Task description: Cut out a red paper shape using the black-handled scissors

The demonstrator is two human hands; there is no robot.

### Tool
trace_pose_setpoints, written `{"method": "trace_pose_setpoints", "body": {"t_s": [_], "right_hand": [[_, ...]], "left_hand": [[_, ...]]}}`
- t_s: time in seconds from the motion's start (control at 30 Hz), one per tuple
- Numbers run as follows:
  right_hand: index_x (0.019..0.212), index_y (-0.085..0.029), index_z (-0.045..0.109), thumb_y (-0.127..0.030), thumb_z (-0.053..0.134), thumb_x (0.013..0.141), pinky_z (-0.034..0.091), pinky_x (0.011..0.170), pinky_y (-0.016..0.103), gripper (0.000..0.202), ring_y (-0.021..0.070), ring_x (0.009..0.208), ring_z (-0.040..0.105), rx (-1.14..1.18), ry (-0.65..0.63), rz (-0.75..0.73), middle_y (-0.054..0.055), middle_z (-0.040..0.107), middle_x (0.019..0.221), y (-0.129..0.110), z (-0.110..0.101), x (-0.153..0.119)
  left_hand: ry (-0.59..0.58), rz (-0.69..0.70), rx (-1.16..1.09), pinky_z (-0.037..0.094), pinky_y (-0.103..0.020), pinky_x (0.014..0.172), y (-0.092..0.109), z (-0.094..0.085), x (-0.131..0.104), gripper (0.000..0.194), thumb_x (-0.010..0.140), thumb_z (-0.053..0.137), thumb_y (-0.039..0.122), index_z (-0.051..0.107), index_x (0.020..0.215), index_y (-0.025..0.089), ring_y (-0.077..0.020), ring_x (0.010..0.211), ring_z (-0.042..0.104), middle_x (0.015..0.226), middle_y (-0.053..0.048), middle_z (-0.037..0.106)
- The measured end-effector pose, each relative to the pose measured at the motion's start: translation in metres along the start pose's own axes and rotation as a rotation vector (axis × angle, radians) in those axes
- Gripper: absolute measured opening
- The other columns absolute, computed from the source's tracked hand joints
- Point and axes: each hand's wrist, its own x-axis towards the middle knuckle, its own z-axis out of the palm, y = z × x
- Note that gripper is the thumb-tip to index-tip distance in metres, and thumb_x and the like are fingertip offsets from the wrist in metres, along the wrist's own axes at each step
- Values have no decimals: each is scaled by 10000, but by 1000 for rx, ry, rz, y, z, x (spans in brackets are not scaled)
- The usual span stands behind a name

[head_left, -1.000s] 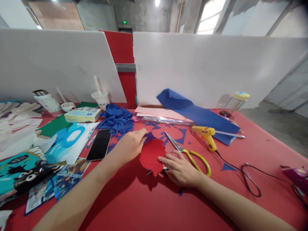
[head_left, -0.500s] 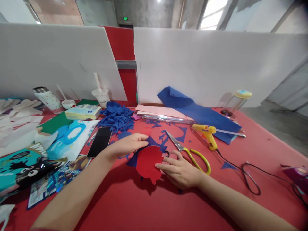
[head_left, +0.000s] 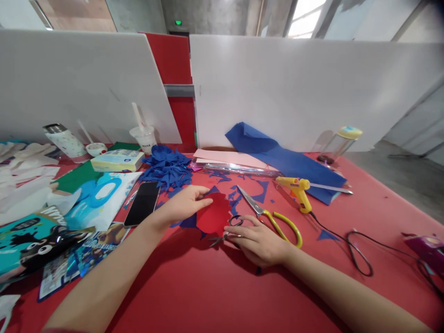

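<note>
My left hand (head_left: 189, 203) pinches a red paper cutout (head_left: 213, 213) with a wavy edge, together with a piece of blue paper (head_left: 189, 221) behind it. In my right hand (head_left: 260, 243) is a small pair of scissors (head_left: 219, 240); its slightly parted blades point left, just below the cutout's lower edge. One dark handle loop shows above my fingers, while the other is mostly hidden. Beyond my right hand lies a larger pair of scissors with yellow handles (head_left: 277, 226). Blue paper scraps (head_left: 236, 201) are scattered behind the cutout.
A heap of blue cut pieces (head_left: 166, 166) and a phone (head_left: 143, 203) lie to the left. On the right are a yellow glue gun (head_left: 300, 192), its looping black cord (head_left: 350, 249) and a long blue sheet (head_left: 287, 162). White panels (head_left: 298, 92) stand along the back edge.
The red cutout has tilted back and lifted away from me, turned in my left hand. The small scissors' blades, hidden before, now show below it. My right hand has barely moved.
</note>
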Motion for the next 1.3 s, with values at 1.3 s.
{"method": "trace_pose_setpoints", "body": {"t_s": [1.3], "right_hand": [[661,-210,540,-306,529,796,482,666,333,166,210,860,545,679,455,975,69,488,986,-4,12,8]], "left_hand": [[-37,-84,-313,482,-349,779,-12,36,9,232,657,661,226,642,857,110,-222,828,648,850,-87,713]]}}
